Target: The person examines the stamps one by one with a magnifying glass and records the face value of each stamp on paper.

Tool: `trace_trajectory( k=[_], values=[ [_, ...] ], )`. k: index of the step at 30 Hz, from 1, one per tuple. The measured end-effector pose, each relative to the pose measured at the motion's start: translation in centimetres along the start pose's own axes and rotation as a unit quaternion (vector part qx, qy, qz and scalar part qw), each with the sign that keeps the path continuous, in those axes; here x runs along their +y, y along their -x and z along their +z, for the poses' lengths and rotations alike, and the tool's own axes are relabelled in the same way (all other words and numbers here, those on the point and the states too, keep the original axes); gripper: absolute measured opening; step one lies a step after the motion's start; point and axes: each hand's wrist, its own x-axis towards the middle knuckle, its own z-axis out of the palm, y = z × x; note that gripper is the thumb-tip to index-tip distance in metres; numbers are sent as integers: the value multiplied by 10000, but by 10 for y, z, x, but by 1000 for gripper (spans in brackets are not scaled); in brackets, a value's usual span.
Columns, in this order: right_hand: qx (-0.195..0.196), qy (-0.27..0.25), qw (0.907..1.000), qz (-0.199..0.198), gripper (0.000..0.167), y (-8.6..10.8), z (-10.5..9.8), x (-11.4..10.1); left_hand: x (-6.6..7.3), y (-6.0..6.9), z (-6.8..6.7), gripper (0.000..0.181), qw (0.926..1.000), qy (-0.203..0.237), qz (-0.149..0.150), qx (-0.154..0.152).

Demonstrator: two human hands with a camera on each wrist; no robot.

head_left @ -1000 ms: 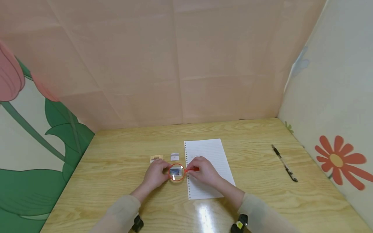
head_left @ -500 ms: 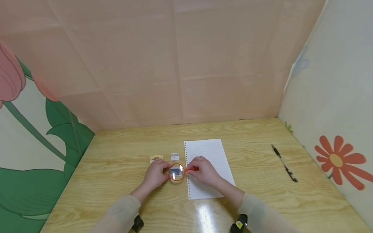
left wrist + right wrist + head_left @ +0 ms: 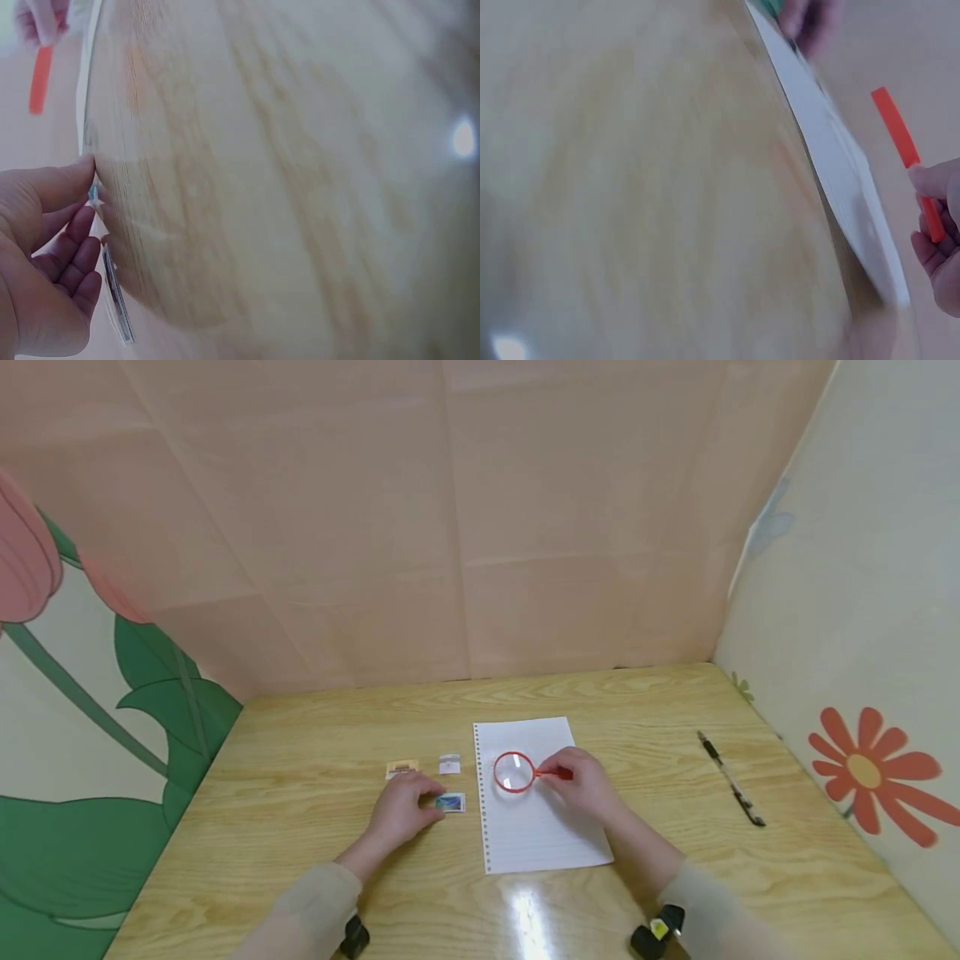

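Note:
In the head view, my left hand (image 3: 401,810) has thumb and index finger at the left end of a small blue picture card (image 3: 452,802) on the table; its other fingers are curled in the left wrist view. My right hand (image 3: 585,785) pinches the handle of a red-rimmed magnifying glass (image 3: 513,772), whose lens is over the left part of a lined sheet (image 3: 543,843). In the right wrist view the red rim (image 3: 895,124) is seen edge-on, above the paper.
A small yellowish card (image 3: 401,767) and a small pale card (image 3: 449,764) lie beyond my left hand. A black pen (image 3: 731,779) lies at the right of the wooden table (image 3: 300,752). A pink sheet (image 3: 360,527) hangs behind.
My right hand has moved right and slightly away from me with the magnifying glass, from over the blue card to over the paper. My left hand has stayed at the card.

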Motion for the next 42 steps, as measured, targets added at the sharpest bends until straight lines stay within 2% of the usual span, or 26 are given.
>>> trace_trajectory(
  k=[5, 10, 14, 21, 29, 38, 42],
  values=[
    [333, 183, 9973, 631, 12, 9, -34, 33, 1, 0, -1, 28, 10000, -36, -52, -33],
    [446, 685, 9894, 1201, 7, 17, -63, 68, 0, 0, -2, 28, 9999, -79, -125, -84],
    [512, 1010, 9843, 1355, 5, 22, -83, 86, -2, 0, -2, 28, 9999, -74, -91, -70],
    [423, 1288, 9788, 1534, 9, 25, -109, 102, -4, 1, 0, 29, 9999, -96, -87, -68],
    [356, 1290, 9755, 1744, 12, 24, -122, 109, -6, 1, 0, 29, 9998, -95, -152, -71],
    [404, 1323, 9713, 1933, 15, 22, -120, 114, -9, 1, 1, 29, 9998, -209, -30, -47],
    [410, 1343, 9722, 1874, 14, 22, -118, 116, -8, 0, 1, 29, 9998, -195, -27, -53]
  ],
)
